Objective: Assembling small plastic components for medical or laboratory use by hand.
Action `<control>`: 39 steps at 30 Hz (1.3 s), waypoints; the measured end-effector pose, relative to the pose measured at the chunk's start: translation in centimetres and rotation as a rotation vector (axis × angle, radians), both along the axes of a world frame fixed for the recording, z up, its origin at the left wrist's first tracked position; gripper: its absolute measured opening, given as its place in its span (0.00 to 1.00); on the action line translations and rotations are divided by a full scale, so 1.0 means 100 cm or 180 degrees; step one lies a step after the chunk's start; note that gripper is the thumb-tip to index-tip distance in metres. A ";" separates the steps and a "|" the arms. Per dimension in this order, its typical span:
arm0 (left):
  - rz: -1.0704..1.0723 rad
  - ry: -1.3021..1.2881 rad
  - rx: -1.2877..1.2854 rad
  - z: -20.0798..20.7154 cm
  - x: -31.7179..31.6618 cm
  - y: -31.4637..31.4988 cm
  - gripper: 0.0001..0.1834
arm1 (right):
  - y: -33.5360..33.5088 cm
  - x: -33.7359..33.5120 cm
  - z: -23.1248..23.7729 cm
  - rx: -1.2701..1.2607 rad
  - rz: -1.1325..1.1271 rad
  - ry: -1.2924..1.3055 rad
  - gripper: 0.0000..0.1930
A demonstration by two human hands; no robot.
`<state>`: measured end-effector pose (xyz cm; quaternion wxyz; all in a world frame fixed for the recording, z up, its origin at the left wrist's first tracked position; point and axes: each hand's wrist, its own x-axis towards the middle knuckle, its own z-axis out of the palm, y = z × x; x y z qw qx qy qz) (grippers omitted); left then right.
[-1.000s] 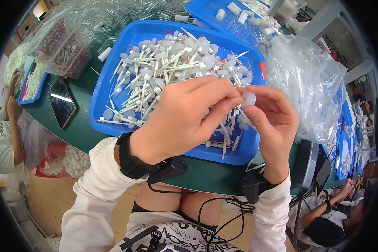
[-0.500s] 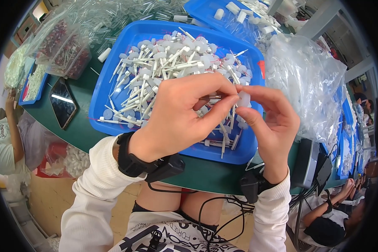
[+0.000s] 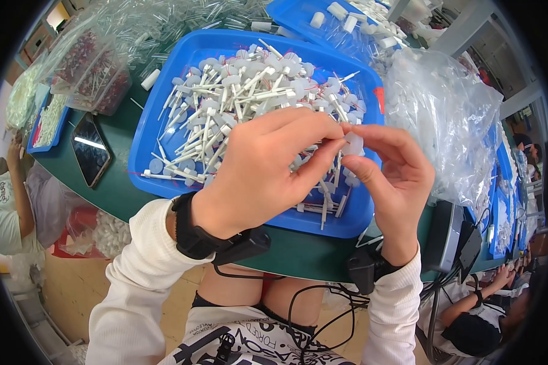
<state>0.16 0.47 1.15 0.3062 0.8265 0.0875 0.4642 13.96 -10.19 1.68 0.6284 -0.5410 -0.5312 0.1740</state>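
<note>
My two hands meet above the right part of a blue tray (image 3: 341, 229). Between the thumb and index finger of my right hand (image 3: 400, 173) is a small translucent white plastic cap (image 3: 354, 144). My left hand (image 3: 265, 167) is closed in a pinch right against the cap; its fingers cover whatever they grip. Under both hands the tray holds a heap of white sticks (image 3: 249, 91) with round translucent caps and thin red threads.
A phone (image 3: 91, 149) lies on the green table, left of the tray. Behind it stands a clear container (image 3: 97, 85) of red and white parts. Clear plastic bags (image 3: 441, 115) fill the right side. Beyond is another blue tray (image 3: 292, 15). Black cables (image 3: 323, 292) hang near my lap.
My left hand has rolled slightly, narrowing the gap between its thumb and index finger. The thin piece seen in that gap earlier is now hidden. My right hand stays in place.
</note>
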 end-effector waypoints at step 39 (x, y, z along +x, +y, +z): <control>0.0042 0.0068 0.0477 -0.005 -0.003 0.006 0.14 | -0.004 0.005 0.000 -0.0583 0.0104 0.0499 0.11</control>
